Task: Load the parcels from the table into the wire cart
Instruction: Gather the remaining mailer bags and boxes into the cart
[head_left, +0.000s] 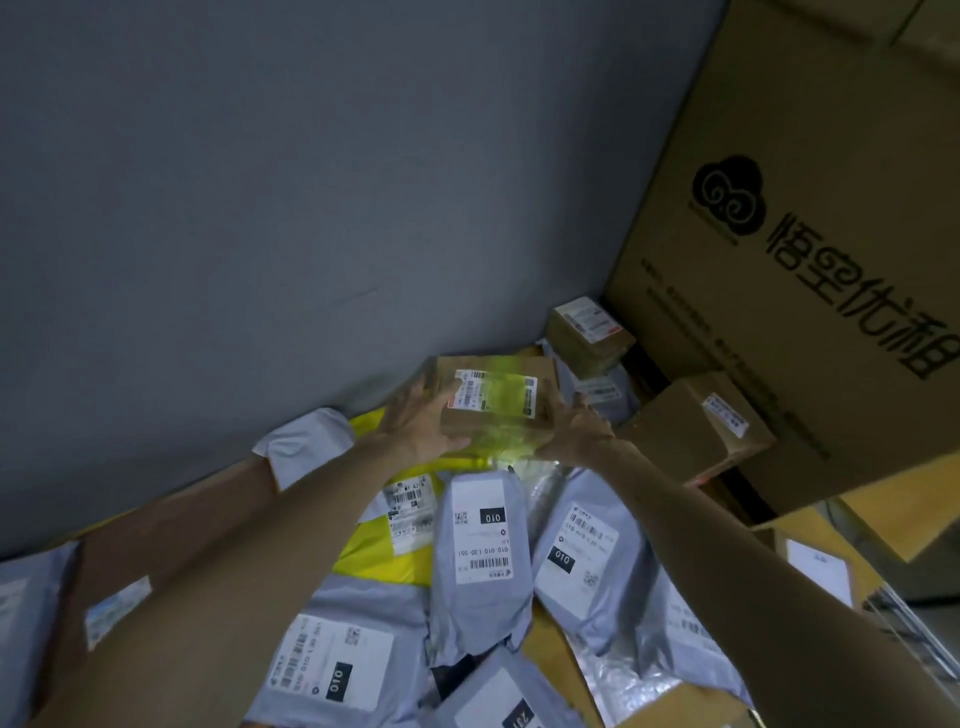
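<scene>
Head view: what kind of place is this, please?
Probably a parcel sorting room: grey mailer bags with barcode labels lie piled, the left hand and right hand hold a labelled cardboard box, beside a large printed carton.

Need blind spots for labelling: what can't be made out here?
Head view:
- small cardboard box: label print motion-blurred.
- left hand, right hand: fingertips partly hidden behind the box.
- wire cart: not identifiable; only blurred bars at right edge.
- bottom grey mailer: cut off by frame edge.

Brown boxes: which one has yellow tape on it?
The taped box in the middle, near the grey wall: yellow-green tape crosses its white label. The two small boxes to its right, beside the big carton, show no such tape.
</scene>
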